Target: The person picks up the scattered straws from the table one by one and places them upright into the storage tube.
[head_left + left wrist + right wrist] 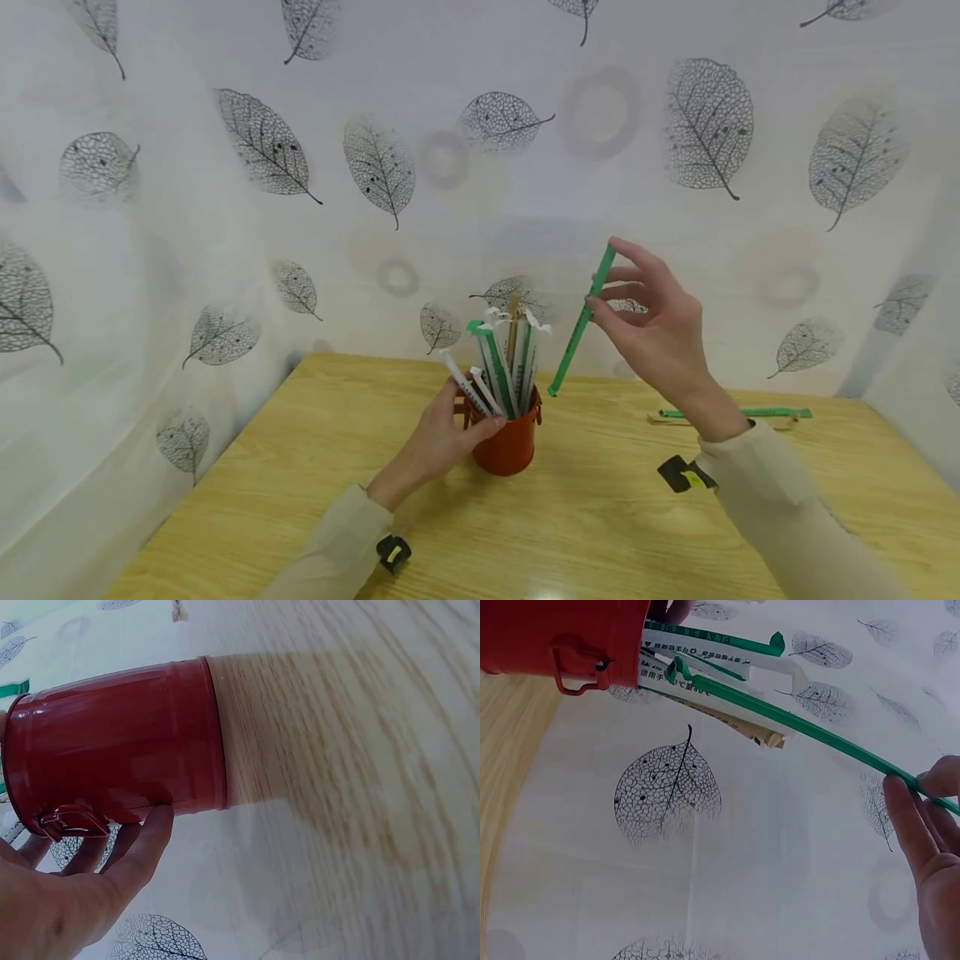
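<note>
A small red metal bucket (504, 452) stands upright on the table, filled with several paper-wrapped straws (501, 367), white, green and one brown. My left hand (437, 435) holds the bucket round its left side, thumb near the rim; in the left wrist view, fingers touch the bucket wall (120, 742) beside a wire handle. Up and to the right of the bucket, my right hand (663, 325) pinches a green wrapped straw (576, 333) between thumb and fingers. This straw slants, its lower end close to the bucket's right side and apart from the table.
Behind my right wrist, another green wrapped straw (776, 412) and a brown one (782, 424) lie on the wooden table (360, 408). A pale leaf-print curtain (480, 217) hangs right behind the table's back edge and along its sides.
</note>
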